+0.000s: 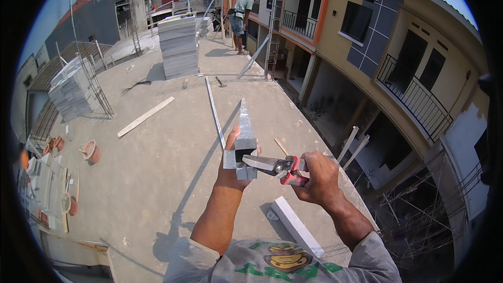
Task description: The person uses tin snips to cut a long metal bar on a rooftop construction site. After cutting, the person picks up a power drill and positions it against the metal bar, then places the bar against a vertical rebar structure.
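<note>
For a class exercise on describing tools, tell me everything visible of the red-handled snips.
The snips have grey metal blades, a dark pivot and red-and-grey handles that look plastic-covered. The right hand grips the handles, which stand apart. The blades point left in the picture, their tips at the open end of the grey metal profile; whether they bite into it is hard to tell.

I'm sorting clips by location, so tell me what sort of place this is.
Probably a building site, on a raised concrete slab: a tall stack of grey blocks, a lattice-like metal upright and the snips in the right hand suggest it.
</note>
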